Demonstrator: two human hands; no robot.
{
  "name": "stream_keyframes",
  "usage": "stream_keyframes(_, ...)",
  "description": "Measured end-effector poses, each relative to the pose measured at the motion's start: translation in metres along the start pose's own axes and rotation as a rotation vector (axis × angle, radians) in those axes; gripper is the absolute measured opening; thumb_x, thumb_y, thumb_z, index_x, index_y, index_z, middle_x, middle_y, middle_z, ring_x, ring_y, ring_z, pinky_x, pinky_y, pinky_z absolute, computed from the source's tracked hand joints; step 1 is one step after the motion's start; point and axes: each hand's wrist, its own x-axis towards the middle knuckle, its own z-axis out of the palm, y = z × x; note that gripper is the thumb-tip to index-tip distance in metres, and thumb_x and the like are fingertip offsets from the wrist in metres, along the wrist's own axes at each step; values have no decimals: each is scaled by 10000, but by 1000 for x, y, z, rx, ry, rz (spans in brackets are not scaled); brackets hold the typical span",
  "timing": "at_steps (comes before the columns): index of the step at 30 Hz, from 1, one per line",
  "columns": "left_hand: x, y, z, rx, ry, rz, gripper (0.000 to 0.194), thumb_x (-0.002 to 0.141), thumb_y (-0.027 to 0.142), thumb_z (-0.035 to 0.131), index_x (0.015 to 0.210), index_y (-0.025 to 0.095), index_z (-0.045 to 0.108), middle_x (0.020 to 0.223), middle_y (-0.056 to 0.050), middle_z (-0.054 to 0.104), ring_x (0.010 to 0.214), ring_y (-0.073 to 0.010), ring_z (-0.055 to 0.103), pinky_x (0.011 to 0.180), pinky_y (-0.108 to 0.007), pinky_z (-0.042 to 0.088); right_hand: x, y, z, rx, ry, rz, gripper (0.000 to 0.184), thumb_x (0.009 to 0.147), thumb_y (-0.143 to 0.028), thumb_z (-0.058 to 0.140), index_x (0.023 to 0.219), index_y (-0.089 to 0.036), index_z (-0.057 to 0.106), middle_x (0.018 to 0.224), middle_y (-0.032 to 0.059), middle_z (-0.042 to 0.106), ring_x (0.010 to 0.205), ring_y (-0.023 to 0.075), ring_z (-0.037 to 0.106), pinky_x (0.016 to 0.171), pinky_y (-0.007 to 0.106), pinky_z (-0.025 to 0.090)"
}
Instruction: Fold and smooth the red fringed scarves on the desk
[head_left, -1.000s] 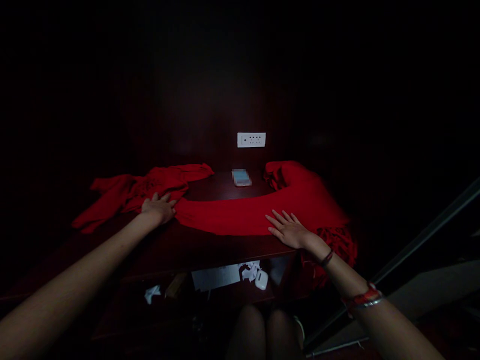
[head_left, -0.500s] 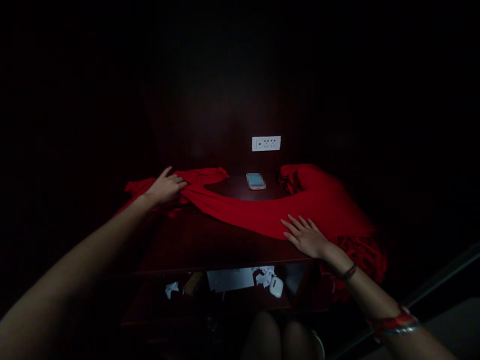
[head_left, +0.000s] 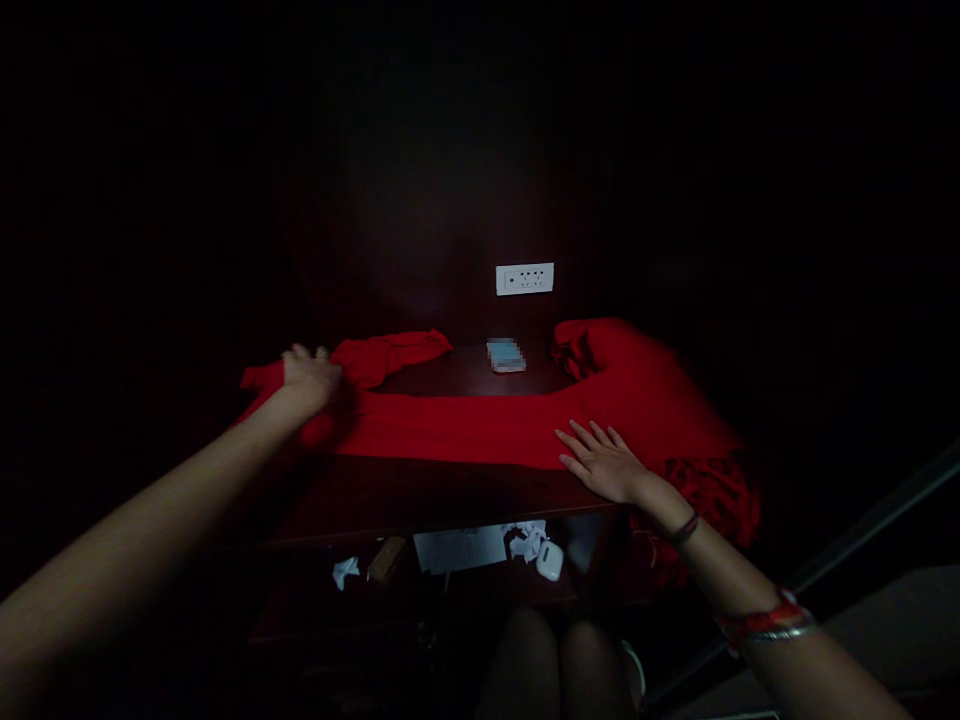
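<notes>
A long red scarf [head_left: 450, 428] with fringed ends lies across the dark desk in a fairly straight, flat band. On its left part, my left hand [head_left: 311, 378] is over the cloth with the back of the hand up and fingertips pointing away, a little apart. A dark shadow lies beside it; whether the palm touches is hidden. My right hand [head_left: 606, 470] rests flat near the scarf's front edge, fingers spread. Beyond that hand the scarf folds back into a broad heap, its fringe [head_left: 709, 490] hanging at the right.
A phone [head_left: 506, 355] with a blurred screen lies behind the scarf, below a white wall socket [head_left: 525, 279]. On the shelf beneath the desktop are a white earbud case [head_left: 550, 561], crumpled paper [head_left: 529, 541], a paper sheet [head_left: 461, 549] and a small brown box [head_left: 387, 559].
My left hand gathered and lifted the scarf's left part, then moved back left and down; the band lies straighter and flatter now. My right hand stays flat on the cloth. The view shifted slightly.
</notes>
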Motion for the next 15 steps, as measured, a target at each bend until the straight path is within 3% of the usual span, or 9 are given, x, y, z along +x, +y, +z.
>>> stream_keyframes(2, 7, 42, -6, 0, 9, 49, 311, 801, 253, 392, 1042, 94, 506, 1071, -177, 461, 990, -307, 399, 761, -476, 318, -1, -1, -2, 6, -6, 9, 545, 806, -517, 141, 1287, -274, 216, 1356, 32, 189, 1224, 277, 126, 976, 449, 121)
stream_keyframes(3, 7, 65, -8, -28, -18, 162, 348, 780, 311, 432, 1102, 183, 471, 1104, -111, 454, 984, -250, 421, 783, -389, 345, -1, -1, -3, 9, -7, 11, 542, 807, -514, 148, 1287, -272, 216, 1356, 35, 188, 1224, 279, 126, 975, 449, 123)
stream_keyframes(5, 3, 106, -6, -153, -112, 586, 440, 756, 353, 462, 1176, 248, 389, 1155, -61, 421, 998, -195, 428, 798, -289, 359, -2, -1, -3, 18, 3, 4, 538, 809, -508, 164, 1286, -266, 224, 1353, 46, 198, 1220, 286, 138, 971, 454, 130)
stream_keyframes(7, -3, 135, 2, -176, -151, 755, 475, 744, 300, 478, 1201, 273, 352, 1156, -51, 430, 977, -189, 453, 751, -258, 387, -3, -1, -3, 31, 33, -14, 534, 810, -503, 186, 1279, -256, 252, 1341, 63, 230, 1210, 298, 170, 960, 466, 147)
stream_keyframes(11, -4, 150, 23, -190, -64, 766, 454, 783, 88, 337, 1205, 254, 349, 1071, -54, 506, 905, -160, 503, 721, -244, 398, -5, -3, -5, 49, 219, -108, 462, 819, -426, 277, 1206, -204, 398, 1263, 95, 370, 1166, 288, 276, 936, 483, 189)
stream_keyframes(15, 4, 144, 35, -274, 17, 755, 430, 791, 71, 325, 1184, 241, 367, 1071, -47, 512, 935, -142, 494, 796, -243, 377, -4, -20, -15, 105, 397, -371, 344, 813, -297, 364, 1106, -161, 482, 1102, 80, 509, 1044, 189, 415, 917, 355, 283)
